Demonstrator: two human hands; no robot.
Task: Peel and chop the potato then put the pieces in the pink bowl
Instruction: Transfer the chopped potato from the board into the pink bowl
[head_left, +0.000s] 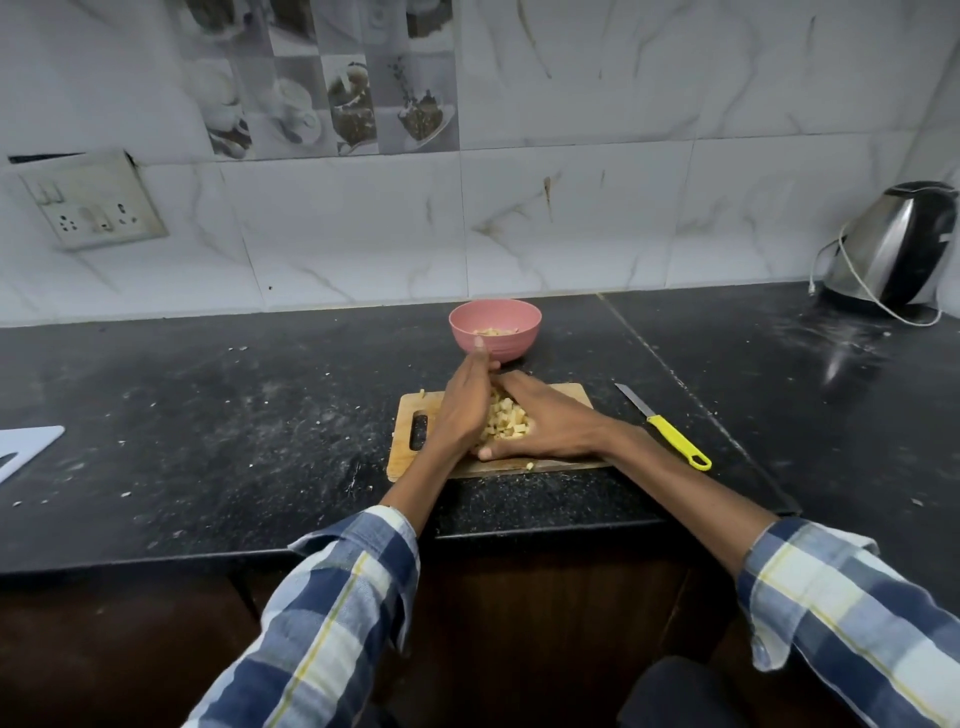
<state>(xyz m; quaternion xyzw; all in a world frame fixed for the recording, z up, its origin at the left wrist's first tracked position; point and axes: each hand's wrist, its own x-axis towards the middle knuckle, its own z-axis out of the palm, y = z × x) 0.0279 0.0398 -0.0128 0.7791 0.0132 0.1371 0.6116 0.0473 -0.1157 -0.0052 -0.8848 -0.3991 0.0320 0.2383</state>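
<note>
Both hands are on the wooden chopping board (561, 397) near the countertop's (208, 415) front edge; the left hand (462, 410) and right hand (545, 423) cup a heap of diced potato pieces (506, 423) between them, fingers held together and only gently bent, pressing against the pile; the pink bowl (495, 330) sits just behind the board with a few pieces already inside; a yellow-handled knife (665, 428) lies right of the board; an electric kettle (893, 244) stands at the far right corner.
</note>
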